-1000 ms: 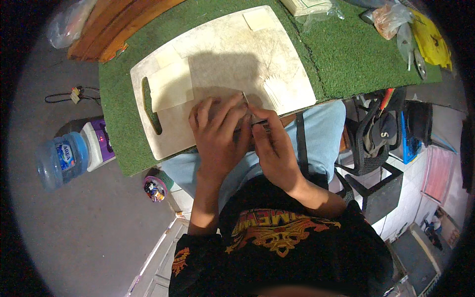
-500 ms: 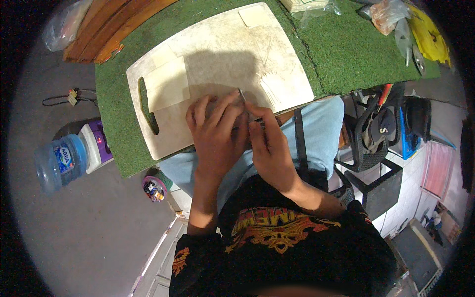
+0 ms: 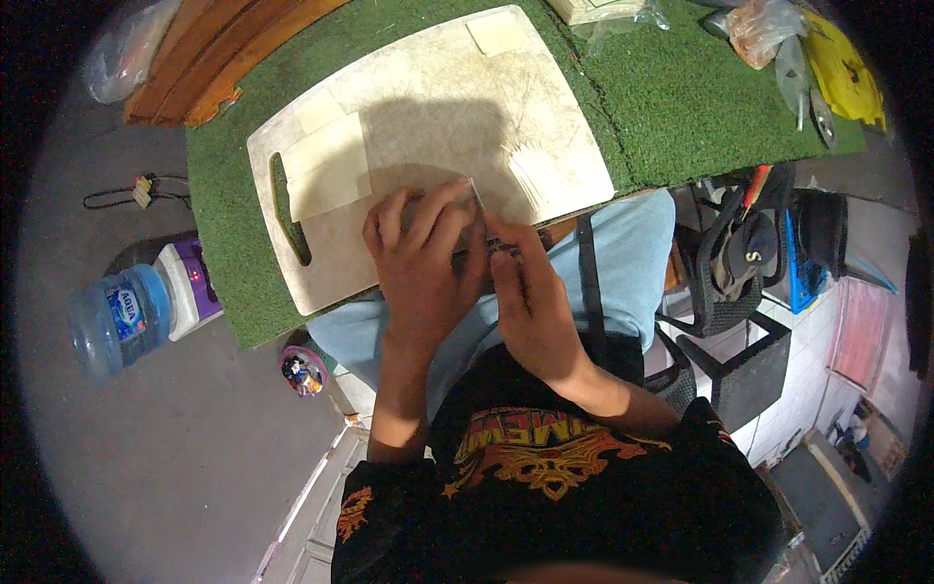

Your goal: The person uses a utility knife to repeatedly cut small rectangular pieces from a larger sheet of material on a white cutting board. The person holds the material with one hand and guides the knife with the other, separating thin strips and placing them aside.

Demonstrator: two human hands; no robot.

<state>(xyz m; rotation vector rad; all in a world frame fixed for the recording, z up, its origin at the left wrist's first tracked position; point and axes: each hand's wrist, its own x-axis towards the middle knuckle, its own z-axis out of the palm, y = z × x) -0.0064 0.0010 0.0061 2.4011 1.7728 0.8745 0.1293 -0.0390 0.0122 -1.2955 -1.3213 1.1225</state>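
My right hand [image 3: 533,302] is closed around what looks like a knife, its thin shiny blade [image 3: 476,192] standing edge-on between my two hands. Part of a dark piece shows between the thumb and index finger. Beside the blade, my left hand [image 3: 425,258] presses down with bent fingers at the near edge of a white cutting board [image 3: 438,78]; whatever lies under those fingers is hidden. Pale thin sheets [image 3: 329,167] lie on the board by its handle slot. A fan of narrow pale strips [image 3: 533,177] rests right of my hands, and a small pale square [image 3: 496,34] sits at the far edge.
Green turf-like matting [image 3: 671,117] covers the table. Plastic packs, a spoon [image 3: 823,122] and a yellow bag [image 3: 844,73] lie far right. Left of the table are a large water bottle [image 3: 122,316] and a small bin [image 3: 304,370]. A black chair frame [image 3: 749,375] stands to the right.
My right index finger has bent and drawn down slightly, so more of the dark piece shows in that hand. My left hand stays almost where it was.
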